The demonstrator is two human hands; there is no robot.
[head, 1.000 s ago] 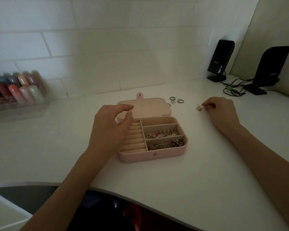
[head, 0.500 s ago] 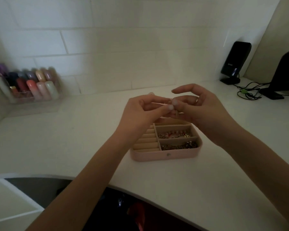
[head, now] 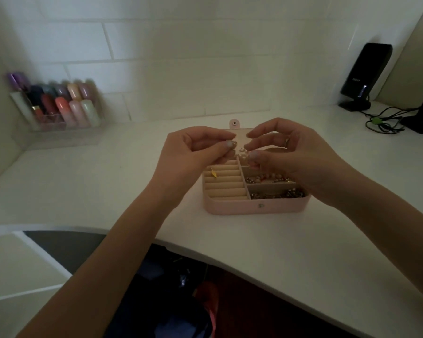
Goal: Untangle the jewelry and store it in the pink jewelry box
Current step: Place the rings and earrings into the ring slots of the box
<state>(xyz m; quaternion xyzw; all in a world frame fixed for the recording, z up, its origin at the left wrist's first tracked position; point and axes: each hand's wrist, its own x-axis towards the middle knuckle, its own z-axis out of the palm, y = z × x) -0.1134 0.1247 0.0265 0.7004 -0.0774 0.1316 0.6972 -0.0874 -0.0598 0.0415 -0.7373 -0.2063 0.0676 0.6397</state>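
Pink and open, the jewelry box (head: 232, 208) sits on our white desk (head: 279, 252) with its long side running left to right and its snap front facing us; the lid (head: 239, 136) lies flat behind it, tab pointing toward the tiled wall (head: 181, 57). We hold both hands above the box's far edge. Our left hand (head: 193, 152) has thumb and forefinger curled and pinched together, and our right hand (head: 293, 152) does the same, the other fingers arched above. Between the two pinches hangs a small piece of jewelry (head: 242, 152), too tiny and blurred for us to say what it is or which way it lies. A ring (head: 287, 142) shows on a right finger.

Inside the box, the ridged ring rolls on the left carry one small gold earring (head: 214, 173) near their upper left. On the right, the middle compartment holds a beaded bracelet (head: 266, 179) and the near compartment a tangle of chain (head: 276, 194), both stretched left to right.

Farther off, a clear organiser with coloured bottles (head: 66, 106) stands at the left by the wall, and a black speaker (head: 364, 74) with cables (head: 381, 120) at the right
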